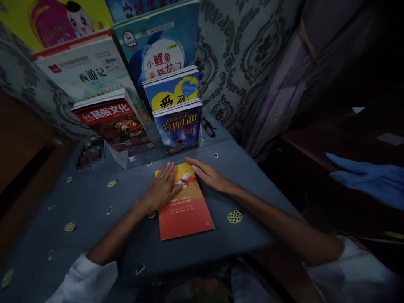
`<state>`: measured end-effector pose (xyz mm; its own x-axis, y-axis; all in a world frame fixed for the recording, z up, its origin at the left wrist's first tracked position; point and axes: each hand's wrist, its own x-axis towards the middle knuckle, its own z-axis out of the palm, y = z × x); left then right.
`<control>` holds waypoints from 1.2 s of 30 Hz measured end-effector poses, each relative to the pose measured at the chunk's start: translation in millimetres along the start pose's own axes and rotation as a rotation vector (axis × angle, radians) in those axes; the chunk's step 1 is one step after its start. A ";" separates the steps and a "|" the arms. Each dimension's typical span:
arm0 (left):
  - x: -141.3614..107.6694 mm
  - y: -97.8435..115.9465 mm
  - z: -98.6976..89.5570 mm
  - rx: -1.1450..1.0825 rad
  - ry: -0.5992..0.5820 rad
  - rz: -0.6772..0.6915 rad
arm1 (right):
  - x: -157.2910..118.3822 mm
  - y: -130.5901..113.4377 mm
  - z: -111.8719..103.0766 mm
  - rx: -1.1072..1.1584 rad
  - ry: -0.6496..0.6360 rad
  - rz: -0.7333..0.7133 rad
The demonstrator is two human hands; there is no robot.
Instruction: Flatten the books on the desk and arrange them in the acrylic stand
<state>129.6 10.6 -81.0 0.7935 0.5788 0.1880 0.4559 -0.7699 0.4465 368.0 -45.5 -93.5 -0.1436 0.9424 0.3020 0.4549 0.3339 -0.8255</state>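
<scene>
A thin orange and red book [186, 216] lies flat on the dark tablecloth, its printed figures near the far end. My left hand [162, 187] rests on the book's upper left part, fingers stretched out and palm down. Along the far right edge of the book lies my right hand [210, 174], its fingers straight and the fingertips at the corner. Neither hand is wrapped round anything. Just beyond the fingertips stands a dark blue book [180, 130] at the front of a clear stand [126, 159].
More books, such as a red-titled one [118, 122] and a teal one [167, 42], stand in tiers behind. Black glasses [208, 127] lie by the stand. A patterned wall [233, 54] and a purple curtain [280, 80] border the table. A blue glove [369, 174] shows at right.
</scene>
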 end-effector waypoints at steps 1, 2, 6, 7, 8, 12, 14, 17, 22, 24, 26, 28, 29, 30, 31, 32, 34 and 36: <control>5.7 0.9 -1.3 0.015 -0.041 0.029 | 0.0 -1.4 -0.6 0.028 -0.001 0.012; 10.8 1.9 -2.8 0.033 -0.082 0.058 | 0.1 -2.9 -1.1 0.054 -0.004 0.022; 24.2 6.4 -9.5 0.076 -0.208 0.178 | 1.0 -7.1 -1.4 0.111 0.009 0.041; 25.6 7.6 -11.1 0.074 -0.223 0.201 | 1.2 -7.4 -1.3 0.118 0.015 0.041; 26.4 8.8 -12.5 0.070 -0.237 0.218 | 1.4 -7.6 -1.2 0.122 0.020 0.041; 25.1 15.1 -15.3 0.040 -0.290 0.256 | 1.4 -6.7 -1.1 0.099 0.015 0.026; 22.3 18.9 -14.7 0.005 -0.307 0.274 | 1.2 -6.3 -1.0 0.055 0.001 0.013; 16.0 24.8 -13.0 -0.079 -0.303 0.304 | 0.6 -5.8 -0.1 -0.032 -0.018 -0.014; 1.8 38.9 -14.0 -0.148 -0.328 0.336 | 0.0 -4.3 2.7 -0.158 -0.046 -0.067; -4.7 46.6 -15.3 -0.125 -0.378 0.335 | 0.0 -4.0 3.4 -0.184 -0.054 -0.081; -12.2 54.7 -15.9 -0.105 -0.429 0.339 | 0.0 -4.2 3.8 -0.202 -0.061 -0.094; -21.2 62.5 -15.6 -0.120 -0.456 0.353 | -0.2 -5.0 3.9 -0.215 -0.066 -0.102; -26.1 66.0 -15.1 -0.141 -0.454 0.364 | -0.3 -5.6 3.9 -0.220 -0.068 -0.103; -31.1 69.3 -14.5 -0.159 -0.447 0.375 | -0.5 -6.1 3.9 -0.224 -0.069 -0.103; -36.0 72.3 -13.8 -0.168 -0.437 0.388 | -0.7 -6.6 4.0 -0.227 -0.069 -0.102; -40.6 74.9 -13.1 -0.164 -0.431 0.402 | -1.0 -6.9 4.1 -0.229 -0.068 -0.102; -47.9 78.8 -11.8 -0.120 -0.429 0.421 | -1.6 -6.9 4.7 -0.231 -0.065 -0.101; -51.8 81.1 -11.1 -0.050 -0.444 0.432 | -2.2 -5.8 5.6 -0.229 -0.062 -0.105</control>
<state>121.0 -78.9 -44.8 0.9990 0.0424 -0.0165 0.0453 -0.8898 0.4541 360.7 -49.4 -92.1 -0.2512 0.9045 0.3448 0.6208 0.4238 -0.6595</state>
